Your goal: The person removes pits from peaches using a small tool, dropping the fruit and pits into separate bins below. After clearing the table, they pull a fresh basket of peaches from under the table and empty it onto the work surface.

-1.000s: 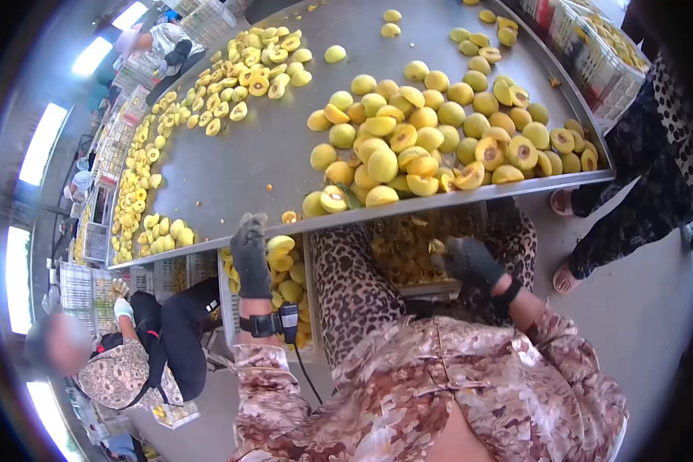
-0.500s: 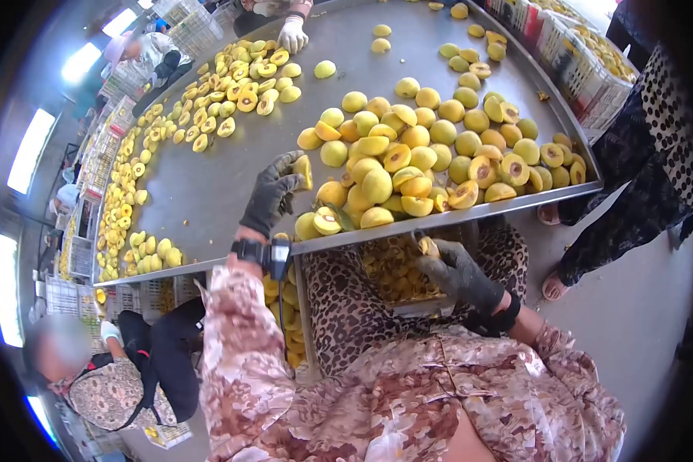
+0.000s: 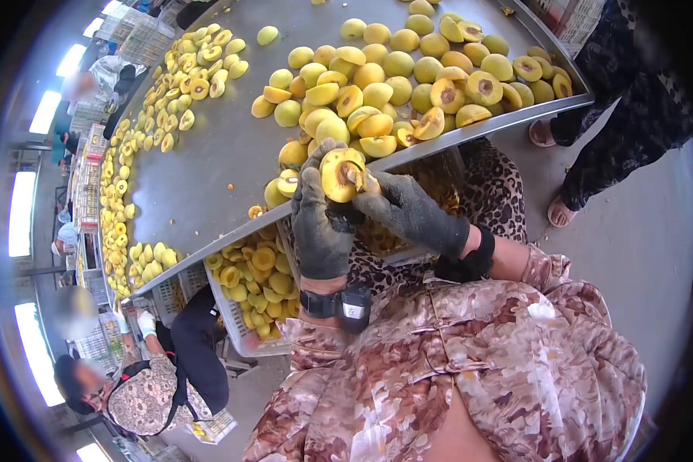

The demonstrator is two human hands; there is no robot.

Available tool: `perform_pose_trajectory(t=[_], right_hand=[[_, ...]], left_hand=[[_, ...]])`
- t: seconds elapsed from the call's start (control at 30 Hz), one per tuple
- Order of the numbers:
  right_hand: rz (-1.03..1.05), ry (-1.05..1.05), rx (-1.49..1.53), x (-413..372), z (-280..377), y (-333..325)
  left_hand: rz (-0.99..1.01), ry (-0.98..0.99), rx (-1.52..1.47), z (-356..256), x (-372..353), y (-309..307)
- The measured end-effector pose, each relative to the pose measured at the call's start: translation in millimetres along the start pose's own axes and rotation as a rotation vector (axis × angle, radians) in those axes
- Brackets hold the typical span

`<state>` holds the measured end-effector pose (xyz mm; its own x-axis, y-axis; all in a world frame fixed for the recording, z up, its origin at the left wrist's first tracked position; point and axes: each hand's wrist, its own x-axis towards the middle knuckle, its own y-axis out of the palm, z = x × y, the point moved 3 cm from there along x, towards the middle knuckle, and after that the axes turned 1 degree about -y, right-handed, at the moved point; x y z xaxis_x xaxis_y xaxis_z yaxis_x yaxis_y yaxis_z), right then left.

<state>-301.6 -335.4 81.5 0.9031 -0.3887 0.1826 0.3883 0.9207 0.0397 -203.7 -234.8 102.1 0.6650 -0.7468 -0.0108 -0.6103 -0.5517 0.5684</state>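
My left hand (image 3: 319, 219), in a dark work glove, holds up a halved yellow peach (image 3: 339, 175) with its cut face and brown centre toward me. My right hand (image 3: 408, 212), gloved too, is closed with its fingertips at the cut face. Something small and yellowish shows at those fingertips, but I cannot make out what they grip. Both hands are just in front of the metal table's edge (image 3: 470, 137). Behind them lies a heap of whole and halved peaches (image 3: 396, 65).
More peach halves (image 3: 200, 65) spread along the table's far left side. Below the edge stand a crate of halves (image 3: 258, 281) and another container (image 3: 385, 239) by my knees. A co-worker (image 3: 150, 385) sits at left; a person's legs (image 3: 616, 131) are at right.
My left hand has brought the peach half from over the table toward me. My right hand has risen to meet it. The view has shifted, revealing more of the crate below.
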Motion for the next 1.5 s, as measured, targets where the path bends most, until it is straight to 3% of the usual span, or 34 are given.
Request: perform_pose_trajectory(t=[0.17, 0.2, 0.33, 0.4, 0.47, 0.57, 0.63, 0.7, 0.73, 0.8, 0.83, 0.9, 0.93, 0.97, 1.03, 1.07, 1.1, 1.17, 1.27, 1.3, 1.33, 1.37, 1.43, 1.5], right_hand=[[-0.016, -0.020, -0.038, 5, -4, 7], [-0.022, -0.060, -0.066, 4, -5, 6], [-0.035, -0.093, -0.154, -4, -3, 2], [-0.022, -0.113, -0.147, -8, -8, 0], [0.010, -0.179, -0.068, -11, -17, -1], [0.124, 0.006, 0.200, -20, -17, 0], [0.294, -0.193, 0.002, -29, -23, -10], [0.318, -0.112, 0.190, -30, -28, -9], [0.252, 0.089, 0.475, -39, -20, 0], [0.362, 0.214, 0.578, -48, -10, 2], [0.412, 0.281, 0.623, -52, -5, 3], [0.567, 0.074, 0.301, -52, -12, 3], [0.516, -0.018, 0.182, -52, -18, -5], [0.435, 0.079, 0.080, -54, -31, -12], [0.265, 0.269, -0.120, -60, -57, -27], [0.253, 0.223, -0.696, -65, -67, -35], [0.228, 0.202, -0.600, -63, -66, -33], [0.182, 0.166, -0.421, -59, -59, -25], [0.206, 0.170, -0.481, -51, -50, -11], [0.223, 0.203, -0.501, -52, -46, -10], [0.220, 0.207, -0.497, -53, -37, -8], [0.207, 0.162, -0.555, -56, -33, -9], [0.188, 0.070, -0.671, -60, -29, -14], [0.129, 0.079, -0.583, -64, -31, -17]], left_hand=[[-0.119, 0.098, 0.067, 3, 6, 12], [-0.142, 0.151, 0.210, 1, 6, 13], [-0.251, -0.007, 0.051, 3, 5, 20], [-0.233, 0.019, 0.123, 7, 7, 18], [-0.233, 0.034, 0.159, 9, 8, 19], [-0.204, 0.011, 0.141, 8, 7, 23], [-0.119, -0.039, 0.103, 8, 4, 30], [0.007, -0.070, 0.022, 13, 4, 28], [0.018, -0.115, -0.002, 11, -2, 30], [0.072, -0.218, -0.152, 11, -13, 25], [0.088, -0.161, -0.117, 9, -17, 16], [0.138, -0.048, -0.051, -1, -29, -8], [0.073, -0.018, -0.077, -12, -37, -33], [0.004, 0.009, -0.103, -28, -48, -63], [-0.417, 0.030, 0.469, -69, -70, -131], [-0.495, 0.090, 0.742, -83, -67, -165], [-0.567, 0.157, 1.011, -92, -59, -186], [-0.376, 0.290, 1.143, -99, -17, -170], [-0.068, 0.391, 1.387, -83, 64, -140], [0.087, 0.526, 1.556, -52, 96, -163], [0.101, 0.351, 1.604, -40, 110, -150], [0.210, 0.295, 1.852, -14, 126, -163], [0.195, 0.308, 2.085, -11, 139, -152], [0.247, 0.202, 1.983, -18, 161, -164]])
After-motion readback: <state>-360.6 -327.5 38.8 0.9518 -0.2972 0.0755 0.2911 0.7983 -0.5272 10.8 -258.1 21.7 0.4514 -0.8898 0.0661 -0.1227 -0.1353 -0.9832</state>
